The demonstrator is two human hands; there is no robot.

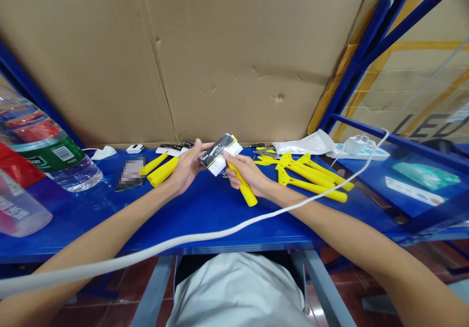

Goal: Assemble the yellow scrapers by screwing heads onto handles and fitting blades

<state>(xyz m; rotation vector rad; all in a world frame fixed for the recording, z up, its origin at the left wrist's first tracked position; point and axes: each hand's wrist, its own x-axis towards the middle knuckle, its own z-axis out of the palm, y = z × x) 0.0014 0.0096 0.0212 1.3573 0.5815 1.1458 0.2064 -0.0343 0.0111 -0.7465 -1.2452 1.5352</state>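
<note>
My right hand [247,171] is closed round the yellow handle [245,186] of a tool whose head is covered by a black-and-white printed card [219,155]. The handle points down toward me. My left hand [187,166] is at the card's left side, thumb raised and fingers apart. Some of its fingertips pass behind the card, and whether they touch it I cannot tell. Left of that hand lie several yellow-handled tools [163,171] with similar cards. To the right, several bare yellow handles [311,174] with forked heads lie in a heap.
A blurred phone [130,174] and a large water bottle [54,146] are on the left of the blue table [205,224]. A white cable [234,228] crosses in front of my forearms. At the right back are a white bag [304,143] and a power strip [361,152].
</note>
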